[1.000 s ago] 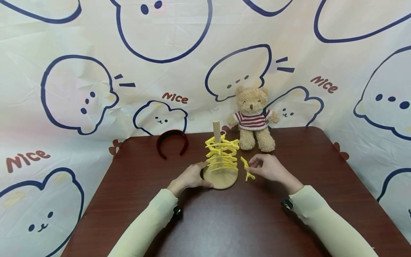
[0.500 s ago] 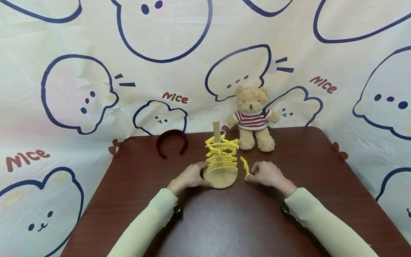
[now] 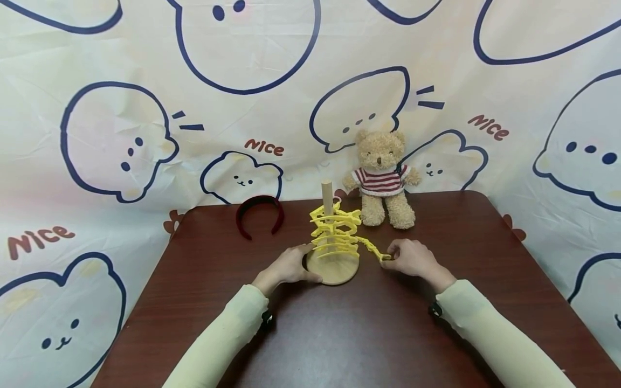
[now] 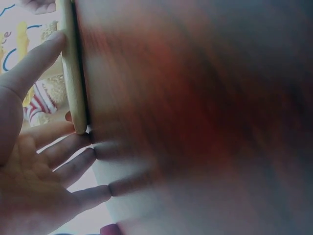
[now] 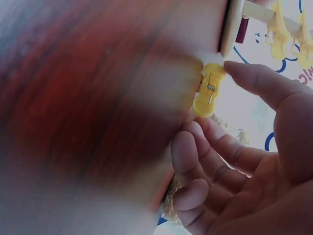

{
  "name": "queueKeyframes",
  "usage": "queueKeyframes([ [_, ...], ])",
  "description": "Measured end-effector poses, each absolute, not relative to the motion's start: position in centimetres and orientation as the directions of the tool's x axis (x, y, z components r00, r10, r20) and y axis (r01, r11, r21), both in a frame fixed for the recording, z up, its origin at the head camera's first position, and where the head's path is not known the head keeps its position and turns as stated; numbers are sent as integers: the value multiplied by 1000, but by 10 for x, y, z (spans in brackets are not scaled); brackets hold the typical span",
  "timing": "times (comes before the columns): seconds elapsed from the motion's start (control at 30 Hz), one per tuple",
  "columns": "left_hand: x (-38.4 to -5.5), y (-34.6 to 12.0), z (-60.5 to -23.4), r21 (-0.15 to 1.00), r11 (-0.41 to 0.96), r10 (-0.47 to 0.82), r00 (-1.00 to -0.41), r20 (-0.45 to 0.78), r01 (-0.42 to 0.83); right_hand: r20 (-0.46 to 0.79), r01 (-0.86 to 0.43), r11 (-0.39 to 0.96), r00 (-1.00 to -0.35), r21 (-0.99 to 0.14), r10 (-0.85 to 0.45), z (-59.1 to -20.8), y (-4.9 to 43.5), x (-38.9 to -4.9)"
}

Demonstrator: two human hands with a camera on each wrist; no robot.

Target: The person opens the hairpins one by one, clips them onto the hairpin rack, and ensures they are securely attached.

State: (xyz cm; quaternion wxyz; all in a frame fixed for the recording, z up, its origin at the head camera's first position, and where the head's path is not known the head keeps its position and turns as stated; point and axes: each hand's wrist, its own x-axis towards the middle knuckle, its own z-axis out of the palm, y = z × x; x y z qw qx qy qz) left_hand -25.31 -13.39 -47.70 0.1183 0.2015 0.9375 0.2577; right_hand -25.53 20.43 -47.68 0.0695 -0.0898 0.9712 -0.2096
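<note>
A wooden stand (image 3: 333,272) with a round base and an upright post sits mid-table. Several yellow pieces (image 3: 337,234) are stacked around its post. My left hand (image 3: 289,265) holds the base from the left, thumb at its near rim and fingers along the side; in the left wrist view the thumb lies across the disc's edge (image 4: 73,73). Right of the stand, my right hand (image 3: 411,258) pinches the near end of a slim yellow clip hanger (image 3: 371,248). A metal spring shows in its end clip (image 5: 210,88). The hanger's far end meets the lower stacked pieces in the head view.
Behind the stand a teddy bear (image 3: 381,180) in a red-striped shirt sits at the table's back edge. A dark red headband (image 3: 259,200) lies back left. The brown table (image 3: 320,339) ends at a patterned cloth backdrop (image 3: 291,118).
My right hand has shifted from the hanger's middle to its near end, which has swung to the right and up. My left hand and the stand have stayed put.
</note>
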Motion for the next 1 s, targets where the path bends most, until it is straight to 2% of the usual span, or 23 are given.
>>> queueKeyframes([
  [0.37, -255, -135, -481, 510, 784, 455, -886, -87, 353, -106, -141, 932, -977, -333, -186, -477, 197, -254],
  [0.5, -256, -135, -482, 507, 785, 456, -886, -85, 355, -86, -153, 923, -977, -353, -195, -476, 201, -255],
  [0.77, -256, -135, -481, 511, 785, 453, -887, -90, 349, 83, -227, 863, -974, -451, -212, -472, 218, -258],
  [1.0, -255, -136, -480, 513, 790, 447, -888, -108, 335, 226, -306, 829, -949, -469, -222, -458, 229, -258],
])
